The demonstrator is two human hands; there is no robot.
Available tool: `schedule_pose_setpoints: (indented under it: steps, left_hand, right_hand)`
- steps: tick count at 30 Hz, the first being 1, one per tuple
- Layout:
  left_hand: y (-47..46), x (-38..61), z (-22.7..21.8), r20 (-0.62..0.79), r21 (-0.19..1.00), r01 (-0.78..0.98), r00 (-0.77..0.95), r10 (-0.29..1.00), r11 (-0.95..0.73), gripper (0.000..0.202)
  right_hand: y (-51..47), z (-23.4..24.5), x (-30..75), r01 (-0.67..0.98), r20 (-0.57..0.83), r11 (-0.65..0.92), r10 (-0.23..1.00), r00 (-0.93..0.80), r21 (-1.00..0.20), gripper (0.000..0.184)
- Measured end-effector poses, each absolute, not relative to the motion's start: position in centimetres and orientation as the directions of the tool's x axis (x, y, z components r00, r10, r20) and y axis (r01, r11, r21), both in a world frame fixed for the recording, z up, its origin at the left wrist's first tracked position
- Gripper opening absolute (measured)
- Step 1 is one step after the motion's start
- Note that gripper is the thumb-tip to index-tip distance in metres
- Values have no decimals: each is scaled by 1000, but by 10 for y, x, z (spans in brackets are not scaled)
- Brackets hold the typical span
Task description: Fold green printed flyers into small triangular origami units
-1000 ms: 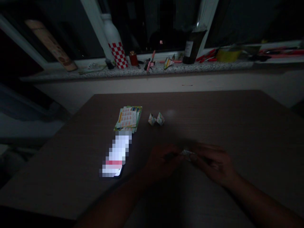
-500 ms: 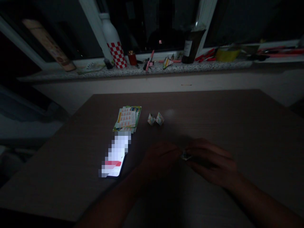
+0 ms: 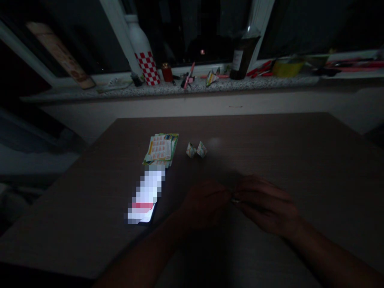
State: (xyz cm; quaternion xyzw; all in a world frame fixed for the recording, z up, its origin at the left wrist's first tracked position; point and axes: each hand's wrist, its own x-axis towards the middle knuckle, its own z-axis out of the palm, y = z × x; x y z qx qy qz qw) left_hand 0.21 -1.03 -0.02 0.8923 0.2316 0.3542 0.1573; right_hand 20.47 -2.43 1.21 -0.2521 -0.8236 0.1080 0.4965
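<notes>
Small paper [image 3: 235,201] pinched right of the phone [image 3: 146,196]

The right hand [image 3: 267,205] grips the small paper between its fingertips; the left hand [image 3: 206,203] meets it, its grip too dark to tell. Two folded paper shapes [image 3: 202,150] sit beyond the phone, to its right.

Surface [image 3: 285,148]: brown, faint wood grain, dimly lit. Phone [image 3: 149,192] lying flat, screen lit, partly pixelated. Just past the phone's far end: loose stack of printed paper sheets [image 3: 160,149], edges not aligned; can't tell if touching phone. Right of and beyond the phone: two small folded paper pieces [image 3: 202,150], side by side, printed too.
</notes>
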Motion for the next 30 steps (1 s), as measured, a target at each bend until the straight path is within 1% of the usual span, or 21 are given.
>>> schedule_pose_setpoints:
  steps: [5, 12, 15, 18, 20, 23, 25, 27, 30]
  left_hand:
    - [-11, 3, 1, 539, 488, 306, 630, 558, -817, 18]
    - [-13, 3, 0, 538, 493, 316, 621, 570, -810, 18]
    - [-13, 4, 0, 538, 513, 305, 614, 577, -803, 16]
    - [-12, 5, -1, 502, 567, 295, 616, 607, -769, 15]
    - [-11, 5, -1, 458, 634, 289, 607, 649, -717, 15]
    - [-11, 6, 2, 324, 791, 257, 595, 736, -556, 15]
    - [-12, 6, 4, 177, 895, 230, 604, 777, -382, 18]
    - [-13, 7, 5, 23, 965, 192, 615, 789, -178, 21]
    - [-13, 9, 1, -139, 990, 111, 623, 770, 89, 23]
  right_hand:
    - [-24, 9, 204, 287, 761, 847, 529, -375, -447, 28]
    - [-28, 7, 205, 266, 740, 823, 568, -360, -502, 26]
    - [-29, 9, 205, 268, 732, 812, 584, -351, -519, 25]
    - [-27, 8, 204, 258, 720, 801, 599, -350, -541, 23]
    - [-25, 8, 203, 264, 707, 790, 613, -352, -554, 21]
    - [-23, 8, 204, 286, 673, 772, 635, -379, -567, 14]
    - [-23, 9, 205, 309, 623, 745, 665, -412, -591, 8]
    - [-23, 8, 207, 341, 565, 709, 701, -435, -617, 13]
    - [-24, 5, 208, 377, 485, 654, 748, -454, -656, 27]
